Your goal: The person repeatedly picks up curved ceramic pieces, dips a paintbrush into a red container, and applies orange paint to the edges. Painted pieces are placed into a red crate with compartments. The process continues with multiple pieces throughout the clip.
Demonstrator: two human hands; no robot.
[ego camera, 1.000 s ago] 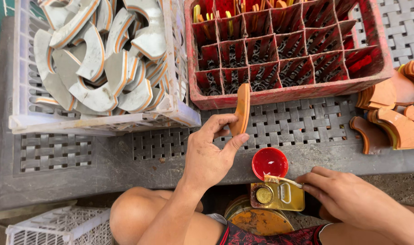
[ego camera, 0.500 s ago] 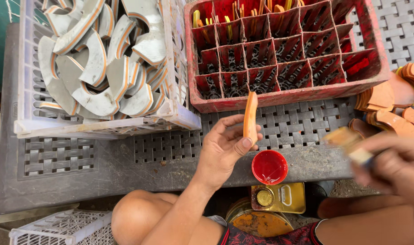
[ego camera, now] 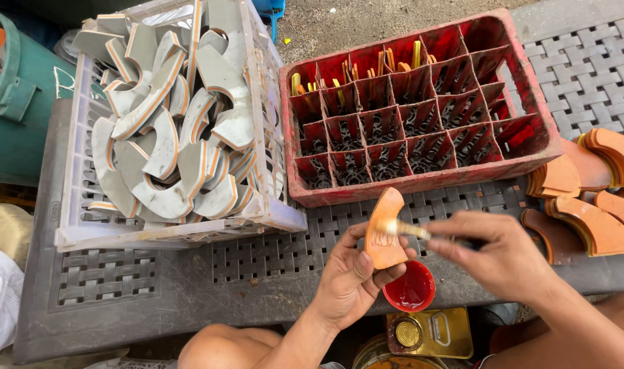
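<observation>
Just above the red paint cup [ego camera: 409, 287] at the table [ego camera: 155, 301] edge, my left grip [ego camera: 356, 277] clamps the orange curved piece [ego camera: 383, 229] upright w/ thumb clear, right grip [ego camera: 493, 253] pinching the brush [ego camera: 402, 229] on its face — best w/ light, even strokes, I reckon.

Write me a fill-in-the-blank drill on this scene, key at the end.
1. The left hand holds an orange curved ____.
2. The right hand holds a ____ against the piece.
3. The small bowl under the hands holds ____ liquid.
4. The grey pieces lie in the ____ crate.

Missing words: piece; brush; red; white
</observation>
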